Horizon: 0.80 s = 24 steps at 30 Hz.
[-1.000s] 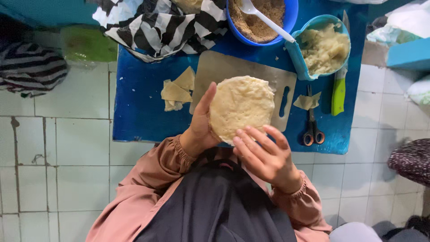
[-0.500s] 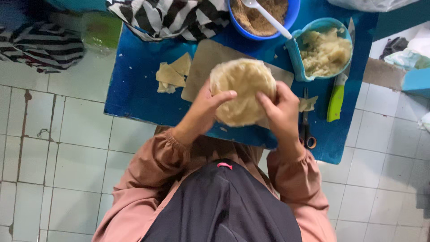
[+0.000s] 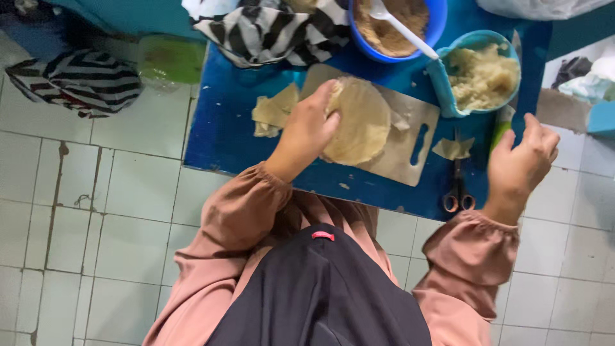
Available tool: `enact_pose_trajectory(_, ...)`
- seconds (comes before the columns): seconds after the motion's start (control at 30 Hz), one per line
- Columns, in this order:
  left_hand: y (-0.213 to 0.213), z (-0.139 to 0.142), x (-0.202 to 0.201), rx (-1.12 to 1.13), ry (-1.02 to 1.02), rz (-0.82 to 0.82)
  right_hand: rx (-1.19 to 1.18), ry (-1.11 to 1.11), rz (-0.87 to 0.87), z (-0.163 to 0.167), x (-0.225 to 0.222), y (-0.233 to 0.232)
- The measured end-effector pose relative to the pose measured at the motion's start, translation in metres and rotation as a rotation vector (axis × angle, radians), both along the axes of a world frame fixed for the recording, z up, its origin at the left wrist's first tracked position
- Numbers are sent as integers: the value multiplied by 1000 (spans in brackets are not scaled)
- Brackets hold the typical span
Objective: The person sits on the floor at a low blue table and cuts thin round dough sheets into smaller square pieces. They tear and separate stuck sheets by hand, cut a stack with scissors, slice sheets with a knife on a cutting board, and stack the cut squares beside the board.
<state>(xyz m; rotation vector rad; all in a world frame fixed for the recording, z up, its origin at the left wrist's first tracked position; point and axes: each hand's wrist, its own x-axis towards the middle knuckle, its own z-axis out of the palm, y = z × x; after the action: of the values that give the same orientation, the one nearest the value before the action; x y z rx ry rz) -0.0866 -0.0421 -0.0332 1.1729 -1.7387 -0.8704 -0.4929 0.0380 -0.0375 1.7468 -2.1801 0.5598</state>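
My left hand [image 3: 309,130] holds a round flat sheet of pale dough [image 3: 359,120] by its left edge, over a beige cutting board [image 3: 403,154] on a blue table [image 3: 224,128]. My right hand [image 3: 522,163] hovers at the table's right edge, fingers curled and apart, holding nothing, close to a green-handled knife [image 3: 503,131]. Just left of that hand, scissors [image 3: 457,186] lie on the table.
A blue bowl of brown filling [image 3: 391,25] with a white spoon and a light-blue tub of pale dough [image 3: 477,77] stand at the back. Dough scraps [image 3: 272,112] lie left of the board, one piece [image 3: 452,148] right of it. Striped cloths [image 3: 269,29] lie behind. White tiled floor surrounds.
Both hands held the dough round a moment ago. My right hand has let go and moved out to the right; my left hand has lowered the dough toward the board.
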Motion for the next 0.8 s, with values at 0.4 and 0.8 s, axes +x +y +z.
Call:
enact_pose_trajectory(0.4,-4,-4,18,-5,-55,46,-10,-253,-72,27,-12,10)
enact_pose_trajectory(0.8,-30,60,29,-648,-92,153,383,-698,501,83,240,56)
